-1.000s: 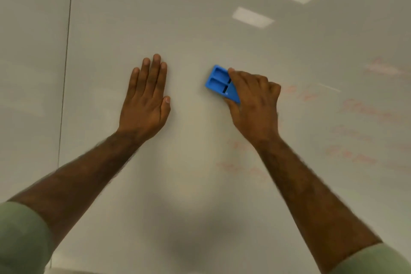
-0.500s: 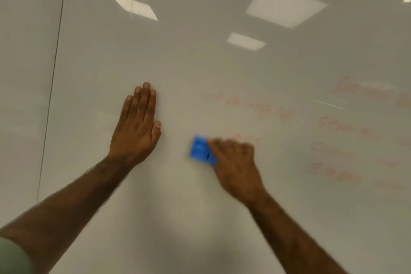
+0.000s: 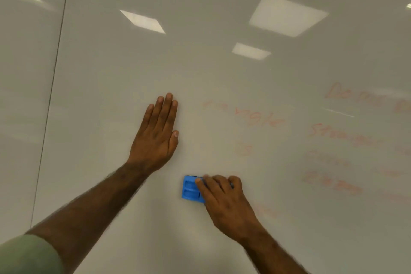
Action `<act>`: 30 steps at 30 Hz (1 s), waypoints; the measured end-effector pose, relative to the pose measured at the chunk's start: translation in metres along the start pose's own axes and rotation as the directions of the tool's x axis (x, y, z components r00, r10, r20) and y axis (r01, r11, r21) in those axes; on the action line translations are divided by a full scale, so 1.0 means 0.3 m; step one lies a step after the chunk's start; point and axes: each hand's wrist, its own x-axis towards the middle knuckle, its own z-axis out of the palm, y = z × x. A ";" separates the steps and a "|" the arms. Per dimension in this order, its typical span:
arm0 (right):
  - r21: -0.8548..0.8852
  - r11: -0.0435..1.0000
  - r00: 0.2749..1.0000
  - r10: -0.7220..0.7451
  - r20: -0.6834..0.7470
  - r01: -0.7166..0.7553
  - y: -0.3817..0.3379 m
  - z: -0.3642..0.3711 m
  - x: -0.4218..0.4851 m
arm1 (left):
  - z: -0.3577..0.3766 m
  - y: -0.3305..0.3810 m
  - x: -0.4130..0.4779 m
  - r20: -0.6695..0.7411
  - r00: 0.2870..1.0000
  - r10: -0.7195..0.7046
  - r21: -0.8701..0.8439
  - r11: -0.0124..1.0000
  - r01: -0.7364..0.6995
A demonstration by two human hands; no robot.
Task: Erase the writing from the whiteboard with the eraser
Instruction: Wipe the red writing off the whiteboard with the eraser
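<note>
The right hand (image 3: 224, 204) was clamped over the blue eraser (image 3: 191, 189), fingers curled across its back and pressing it flat to the whiteboard (image 3: 222, 73), low on the board, just below and right of the other hand. The left hand (image 3: 156, 138) lay spread and flat against the board, fingers together and pointing up, holding nothing, and looked to be there as a brace. Faint red writing (image 3: 260, 118) sat up and to the right of the eraser, with more lines running off toward the right edge, so plenty looked left to clear. The eraser read as a light, rigid plastic block with moulded recesses on its back; those hollows and the long edges looked like the natural place to grip. On a glossy board it would likely glide easily, so firm, even pressure seemed the thing, since a loose hold could let it skate or tip onto an edge.
</note>
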 end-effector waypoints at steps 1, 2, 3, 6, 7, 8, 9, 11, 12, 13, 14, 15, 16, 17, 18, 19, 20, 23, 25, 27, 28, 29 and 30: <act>-0.007 1.000 0.999 -0.026 -0.020 0.025 0.039 -0.016 0.047 | 0.001 -0.002 0.000 -0.004 1.000 -0.002 0.006 1.000 0.002; -0.015 1.000 0.998 -0.026 -0.051 0.025 0.085 -0.044 0.115 | 0.001 -0.005 0.000 -0.009 1.000 -0.002 0.011 1.000 0.002; -0.021 1.000 0.996 0.008 -0.093 -0.010 0.138 -0.082 0.197 | 0.002 -0.004 -0.001 -0.016 1.000 -0.003 0.013 1.000 0.003; -0.032 0.983 0.956 0.170 -0.239 -0.182 0.322 -0.229 0.458 | 0.008 0.001 0.003 -0.030 1.000 -0.003 0.015 1.000 0.004; -0.032 0.971 0.939 0.221 -0.265 -0.237 0.374 -0.274 0.528 | 0.006 0.000 0.002 -0.032 0.999 -0.002 0.016 1.000 0.002; -0.030 0.959 0.923 0.264 -0.279 -0.283 0.415 -0.307 0.580 | 0.005 0.001 0.003 -0.035 0.999 0.001 0.016 1.000 0.000; -0.025 0.949 0.913 0.296 -0.282 -0.315 0.436 -0.326 0.609 | 0.004 0.003 0.005 -0.039 0.999 0.003 0.018 1.000 -0.002; -0.027 0.945 0.912 0.308 -0.272 -0.327 0.405 -0.311 0.607 | 0.000 0.000 0.002 -0.045 0.999 0.001 0.016 1.000 0.000; -0.025 0.952 0.924 0.288 -0.250 -0.304 0.364 -0.284 0.569 | 0.000 0.003 0.001 -0.047 0.999 0.004 0.009 1.000 -0.004; -0.010 0.966 0.941 0.250 -0.227 -0.259 0.311 -0.247 0.516 | 0.000 0.003 0.001 -0.048 0.999 0.006 0.001 1.000 -0.006; -0.001 0.979 0.960 0.197 -0.201 -0.202 0.253 -0.205 0.453 | -0.002 0.001 -0.001 -0.045 0.999 0.005 -0.008 1.000 -0.005; -0.001 0.990 0.976 0.137 -0.167 -0.139 0.198 -0.169 0.386 | -0.003 0.001 0.000 -0.037 0.999 0.005 -0.020 1.000 -0.006; -0.008 0.997 0.989 0.070 -0.133 -0.072 0.156 -0.144 0.332 | -0.002 0.001 0.000 -0.029 1.000 0.005 -0.031 1.000 -0.006; -0.026 1.000 0.994 0.005 -0.112 -0.008 0.139 -0.134 0.303 | -0.002 0.001 -0.004 -0.026 1.000 0.004 -0.038 0.999 -0.004; -0.033 0.999 0.993 -0.043 -0.106 0.040 0.155 -0.140 0.314 | -0.003 -0.002 -0.004 -0.028 1.000 0.003 -0.039 0.999 -0.004; -0.036 0.999 0.992 -0.045 -0.116 0.041 0.191 -0.160 0.352 | -0.004 0.000 -0.006 -0.028 1.000 0.003 -0.036 0.999 -0.004; -0.035 0.999 0.988 0.002 -0.151 -0.007 0.239 -0.190 0.410 | -0.005 0.001 -0.004 -0.028 1.000 0.003 -0.032 0.999 -0.004; -0.003 0.961 0.918 0.262 -0.298 -0.275 0.430 -0.313 0.620 | -0.004 0.002 -0.003 -0.027 1.000 -0.002 -0.017 1.000 0.002; -0.010 0.934 0.889 0.336 -0.311 -0.357 0.514 -0.363 0.700 | -0.005 0.004 -0.003 -0.014 1.000 -0.006 -0.017 1.000 0.006; -0.040 0.940 0.898 0.311 -0.311 -0.339 0.496 -0.342 0.694 | -0.006 0.004 -0.002 -0.003 1.000 -0.007 -0.023 1.000 0.007; -0.049 0.949 0.908 0.283 -0.309 -0.313 0.456 -0.314 0.660 | -0.006 0.004 -0.004 -0.004 1.000 -0.007 -0.023 1.000 0.007; -0.043 0.959 0.918 0.256 -0.303 -0.281 0.401 -0.274 0.608 | -0.007 0.002 -0.007 -0.004 1.000 -0.007 -0.021 1.000 0.007; -0.026 0.968 0.930 0.233 -0.285 -0.250 0.334 -0.224 0.529 | -0.006 0.001 -0.008 0.001 1.000 -0.003 -0.021 1.000 0.003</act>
